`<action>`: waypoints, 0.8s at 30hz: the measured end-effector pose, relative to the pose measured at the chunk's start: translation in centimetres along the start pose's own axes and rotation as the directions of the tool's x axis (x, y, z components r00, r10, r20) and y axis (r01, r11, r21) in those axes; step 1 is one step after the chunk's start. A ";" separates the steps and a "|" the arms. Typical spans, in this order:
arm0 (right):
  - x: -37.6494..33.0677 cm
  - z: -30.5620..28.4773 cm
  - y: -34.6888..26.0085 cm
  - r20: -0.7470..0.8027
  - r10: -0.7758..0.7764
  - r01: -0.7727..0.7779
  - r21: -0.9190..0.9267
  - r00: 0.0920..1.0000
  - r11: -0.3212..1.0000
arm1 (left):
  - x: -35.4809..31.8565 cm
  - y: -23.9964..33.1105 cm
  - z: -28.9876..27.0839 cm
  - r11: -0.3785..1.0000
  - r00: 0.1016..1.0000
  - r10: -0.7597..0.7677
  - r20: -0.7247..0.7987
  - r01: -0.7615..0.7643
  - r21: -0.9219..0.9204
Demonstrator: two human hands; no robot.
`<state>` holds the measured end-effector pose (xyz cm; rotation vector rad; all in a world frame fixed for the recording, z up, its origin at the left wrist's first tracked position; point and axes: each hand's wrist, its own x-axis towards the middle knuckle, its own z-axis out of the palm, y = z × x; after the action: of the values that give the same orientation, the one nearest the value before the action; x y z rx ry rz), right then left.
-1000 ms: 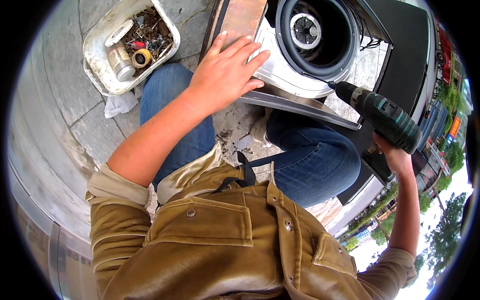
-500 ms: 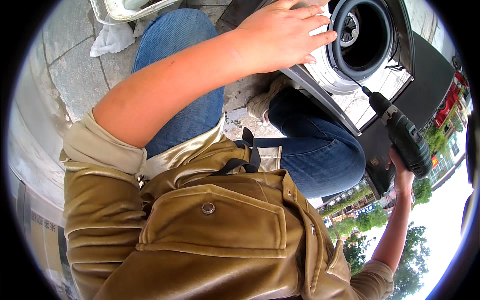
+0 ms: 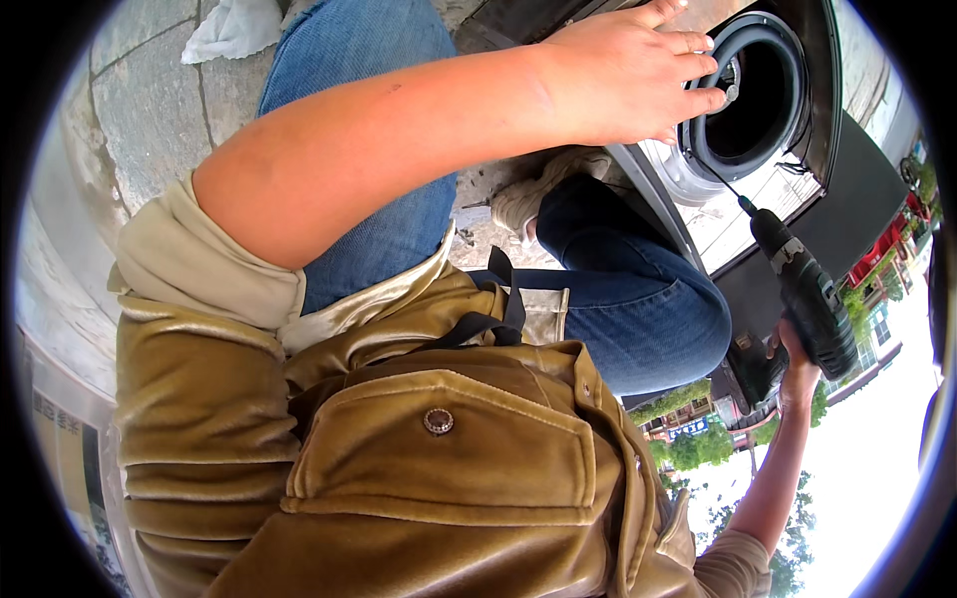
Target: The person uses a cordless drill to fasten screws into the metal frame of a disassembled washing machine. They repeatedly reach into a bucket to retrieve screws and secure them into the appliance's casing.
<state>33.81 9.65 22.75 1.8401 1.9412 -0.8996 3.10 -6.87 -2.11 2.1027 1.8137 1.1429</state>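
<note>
My left hand [image 3: 638,85] lies flat with fingers spread on a metal appliance, its fingertips touching the near side of a thick black ring [image 3: 797,95] around a deep round opening. Inside the opening a fan wheel [image 3: 735,78] partly shows beside my fingers. At the right, my right hand [image 3: 795,364] is wrapped round the grip of a dark cordless drill [image 3: 797,284]. A long thin bit [image 3: 724,185] runs from the drill to the ring's lower edge; whether its tip sits in a screw is too small to tell.
The appliance's black metal side [image 3: 833,90] stands right of the ring, with a dark panel [image 3: 842,209] beyond. My bent knees [image 3: 638,324] are close below the appliance. A white crumpled cloth [image 3: 234,28] lies on grey paving [image 3: 150,105] at upper left.
The view has shifted, so the appliance and my left hand sit farther right. A pale plastic container has left the picture. The bit still meets the ring's lower edge.
</note>
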 end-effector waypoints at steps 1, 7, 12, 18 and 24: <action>-0.3 0.2 -0.2 0.006 -0.001 0.001 0.011 1.000 1.000 | 0.0 0.0 0.1 1.000 1.000 -0.002 -0.008 0.002 0.008; -0.3 -0.2 0.7 0.018 -0.024 0.025 -0.037 1.000 0.999 | 0.0 -0.1 0.3 1.000 1.000 -0.013 0.005 0.013 -0.004; -0.1 -0.2 0.6 0.020 -0.040 0.041 -0.040 0.999 0.998 | 0.3 -0.1 0.1 1.000 0.999 -0.013 0.046 0.013 -0.001; -0.4 0.1 -0.1 0.005 -0.004 0.004 -0.007 1.000 1.000 | 0.5 -0.2 -0.5 1.000 0.999 0.002 0.048 -0.003 0.001; -0.6 0.3 -0.7 -0.005 -0.023 0.023 -0.039 1.000 0.999 | 0.3 0.0 0.0 1.000 1.000 -0.022 -0.011 0.022 -0.016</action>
<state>33.12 9.00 23.06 1.8045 1.9727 -0.8586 3.08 -6.64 -1.96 2.0664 1.8223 1.1619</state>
